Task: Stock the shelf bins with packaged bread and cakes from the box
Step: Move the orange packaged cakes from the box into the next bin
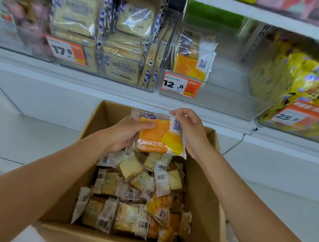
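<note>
Scanning the surroundings first, says the note-taker: what runs along the top of the frame?

Spotter: Three clear bins. Upper left, pale toast packs [77,10] behind a 17.8 tag [65,51]. Centre bin [229,85], 12.8 tag [180,86], one shelved orange packet [194,60] upright at its left side. Upper right, yellow packets [310,79], blurred.

Note-taker: Between bin and box?

Spotter: White shelf ledge [98,90] and the centre bin's clear front wall. Cardboard box [204,186] open at lower centre, small wrapped cakes [125,197] heaped inside.

Note-taker: Hands?

Spotter: Both arms reach over the box. Left hand [126,135] grips the orange bread packet [158,137] by its left side, thumb across the front. Right hand [189,130] pinches its top right corner, fingers curled. Packet held above the box's far end, just below the ledge.
</note>
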A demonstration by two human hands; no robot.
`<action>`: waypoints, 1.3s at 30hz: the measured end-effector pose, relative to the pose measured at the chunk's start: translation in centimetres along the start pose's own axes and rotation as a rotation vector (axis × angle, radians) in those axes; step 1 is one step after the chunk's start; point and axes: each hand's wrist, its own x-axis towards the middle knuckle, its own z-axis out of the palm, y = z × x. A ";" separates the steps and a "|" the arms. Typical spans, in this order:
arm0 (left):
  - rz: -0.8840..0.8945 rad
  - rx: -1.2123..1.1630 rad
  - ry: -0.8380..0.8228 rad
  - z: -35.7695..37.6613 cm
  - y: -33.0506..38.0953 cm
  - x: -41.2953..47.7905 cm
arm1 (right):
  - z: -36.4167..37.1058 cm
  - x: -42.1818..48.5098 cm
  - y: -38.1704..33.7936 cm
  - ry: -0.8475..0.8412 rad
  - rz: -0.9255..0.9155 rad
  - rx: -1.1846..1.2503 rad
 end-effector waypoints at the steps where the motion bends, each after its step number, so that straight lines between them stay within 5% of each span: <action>1: 0.020 0.017 0.014 0.1 0.7 -0.1 | -0.3 -0.1 -0.7 -0.055 0.007 -0.042; 6: 0.161 0.068 0.011 1.1 6.7 0.3 | -3.0 1.0 -4.8 -0.242 -0.048 -0.143; 14: 0.593 0.616 0.285 4.7 17.9 5.5 | -7.4 7.8 -12.0 0.097 -0.423 -0.241; 19: 0.522 0.940 0.265 3.2 20.5 11.0 | -8.5 13.5 -11.3 0.111 -0.449 -0.374; 22: 0.510 1.235 0.354 1.9 19.9 13.1 | -8.5 16.6 -8.5 0.052 -0.416 -0.740; 27: 0.634 0.874 0.378 0.0 18.0 14.1 | -9.8 18.7 -7.4 0.012 -0.436 -1.322; 31: 0.611 0.789 0.393 0.0 17.5 14.4 | -9.1 19.6 -7.2 -0.124 -0.494 -1.492; 39: 0.631 0.718 0.396 0.2 17.2 14.1 | -6.1 21.6 -7.4 -0.044 -0.720 -1.586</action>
